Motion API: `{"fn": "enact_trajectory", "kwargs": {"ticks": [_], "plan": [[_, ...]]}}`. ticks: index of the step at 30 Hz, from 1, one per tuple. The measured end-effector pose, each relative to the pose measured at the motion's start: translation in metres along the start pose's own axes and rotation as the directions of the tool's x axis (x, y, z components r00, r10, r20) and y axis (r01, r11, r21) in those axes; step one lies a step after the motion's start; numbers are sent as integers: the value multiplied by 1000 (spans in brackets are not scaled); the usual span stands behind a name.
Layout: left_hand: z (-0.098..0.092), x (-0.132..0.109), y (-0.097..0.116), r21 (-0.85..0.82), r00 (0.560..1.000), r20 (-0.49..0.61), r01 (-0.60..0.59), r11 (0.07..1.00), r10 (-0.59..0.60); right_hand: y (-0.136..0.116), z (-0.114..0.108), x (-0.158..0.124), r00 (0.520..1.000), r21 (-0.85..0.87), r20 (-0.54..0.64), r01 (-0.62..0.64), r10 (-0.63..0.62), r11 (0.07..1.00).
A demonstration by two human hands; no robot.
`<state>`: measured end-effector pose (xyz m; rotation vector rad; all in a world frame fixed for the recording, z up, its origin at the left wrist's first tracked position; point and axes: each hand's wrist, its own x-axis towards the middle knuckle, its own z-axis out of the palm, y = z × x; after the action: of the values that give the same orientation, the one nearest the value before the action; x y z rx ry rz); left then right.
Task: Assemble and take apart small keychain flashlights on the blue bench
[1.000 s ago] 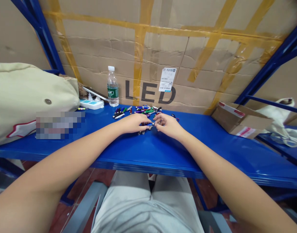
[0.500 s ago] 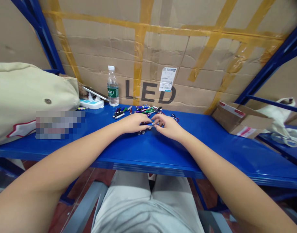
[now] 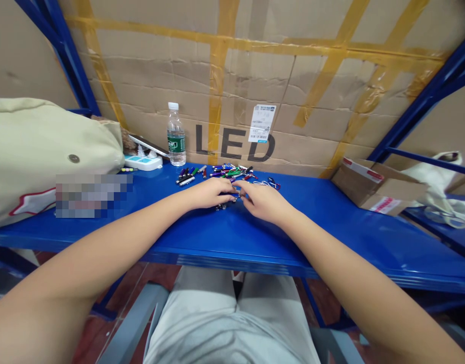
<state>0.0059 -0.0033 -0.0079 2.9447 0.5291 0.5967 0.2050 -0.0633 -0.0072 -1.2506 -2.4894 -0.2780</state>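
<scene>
My left hand [image 3: 212, 193] is closed in a pinch around a small blue metal tube [image 3: 236, 196], much like a keychain flashlight. My right hand [image 3: 268, 202] meets it from the other side, thumb and fingers closed on the tube's silver end. Fingers cover most of the tube. Just beyond both hands lies a pile of similar small tubes [image 3: 234, 173] in green, purple, red and black. A looser group of tubes [image 3: 185, 179] is to the left. Small silver parts [image 3: 221, 206] show under my left hand, and thin cords [image 3: 272, 183] lie beyond my right.
A water bottle [image 3: 176, 136] stands at the back of the blue table [image 3: 224, 237], beside a white power strip [image 3: 144, 162]. A cream bag [image 3: 46, 146] fills the left end. An open cardboard box [image 3: 376, 187] sits at right. Taped cardboard [image 3: 149, 76] walls the back.
My right hand's fingers have closed in and moved slightly left, against the left hand's fingertips. More of the blue tube is now covered. The left hand stays nearly still.
</scene>
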Motion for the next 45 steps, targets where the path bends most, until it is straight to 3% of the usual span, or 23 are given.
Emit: {"fn": "enact_trajectory", "kwargs": {"ticks": [12, 18, 22, 28, 30, 31, 32, 34, 37, 40, 42, 45], "plan": [[-3, -2, -1, -82, 998, -27, 54, 995, -56, 3, -3, 1, 999, 134, 2, 38, -39, 990], [-1, -2, -2, -81, 999, -29, 26, 996, -28, 8, 7, 3, 999, 398, -42, 31, -15, 917], [1, -1, 2, -11, 997, -71, -41, 999, 40, 12, 16, 5, 992, 721, 51, -115, 113, 683], [3, 1, 11, 330, 976, -207, 9, 944, 63, 13, 14, 7, 937, 956, 237, -271, 259, 108], [3, 3, 12, 332, 972, -229, 29, 943, 51, 12, 13, 9, 920, 956, 276, -292, 277, 15], [3, 4, 11, 286, 972, -232, 28, 958, 41, 12, 14, 9, 915, 955, 280, -297, 291, 14], [3, 4, 10, 218, 972, -234, 24, 976, 29, 12, 15, 10, 912, 953, 272, -299, 307, 46], [5, 6, 7, 68, 973, -231, 20, 998, -4, 13, 17, 11, 919, 937, 219, -292, 327, 194], [5, 6, 2, -64, 979, -191, 56, 996, -67, 15, 17, 10, 957, 829, 94, -227, 273, 511], [2, 5, 1, -136, 976, -138, 152, 979, -171, 20, 12, 6, 981, 595, -5, -151, 191, 789], [0, 4, 1, -177, 967, -106, 211, 961, -232, 22, 7, 3, 989, 399, -26, -121, 143, 909], [-3, 2, 2, -227, 965, -47, 241, 944, -257, 21, 0, 2, 997, 122, 29, -73, 70, 990]]}}
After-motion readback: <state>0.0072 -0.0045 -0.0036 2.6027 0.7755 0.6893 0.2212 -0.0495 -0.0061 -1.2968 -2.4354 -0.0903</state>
